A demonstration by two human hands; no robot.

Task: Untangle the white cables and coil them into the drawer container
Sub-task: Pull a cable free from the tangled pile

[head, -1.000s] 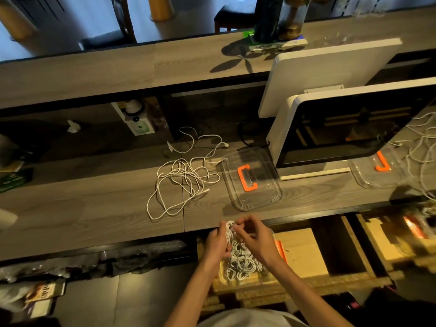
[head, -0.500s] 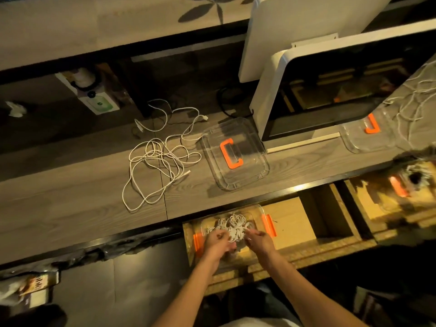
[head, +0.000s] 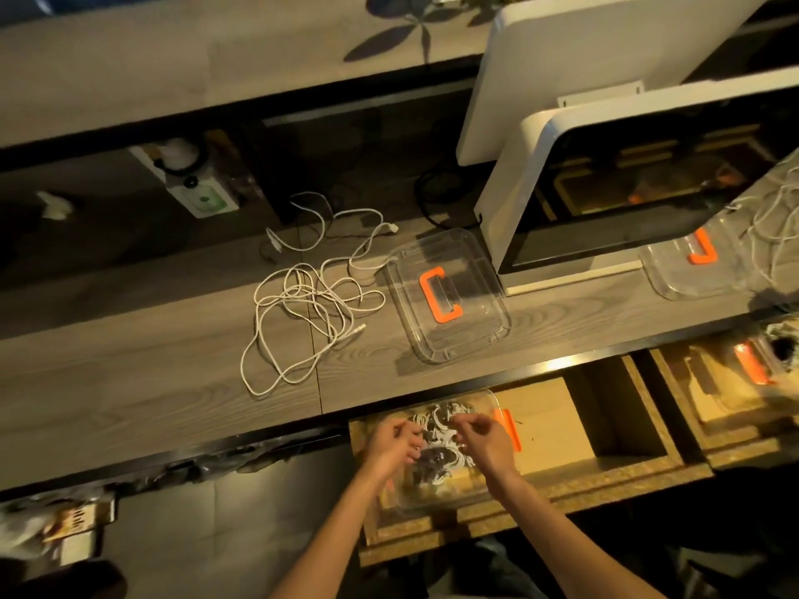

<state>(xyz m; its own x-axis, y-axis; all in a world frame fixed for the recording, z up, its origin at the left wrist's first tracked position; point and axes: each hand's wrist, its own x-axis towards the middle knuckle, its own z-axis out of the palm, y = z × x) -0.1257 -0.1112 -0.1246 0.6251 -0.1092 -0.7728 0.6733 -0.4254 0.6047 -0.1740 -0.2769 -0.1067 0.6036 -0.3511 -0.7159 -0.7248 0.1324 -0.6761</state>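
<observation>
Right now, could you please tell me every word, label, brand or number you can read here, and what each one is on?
No text here is readable.
White box with green label on the lower shelf: marking too blurred to read.
Printed packet at lower left: lettering too blurred to read.
Clear lid on the counter: an orange handle shaped like a C, not lettering.

I am seeing two bare forearms coming up from the bottom edge of the head view, each ending in a bare hand. The left hand (head: 391, 445) and the right hand (head: 486, 443) are wearing no gloves, and I am making out no rings, watch or bands on the wrists. No sleeve is showing along either arm. A pale strip of what may be clothing is showing at the bottom edge; I cannot tell more.
</observation>
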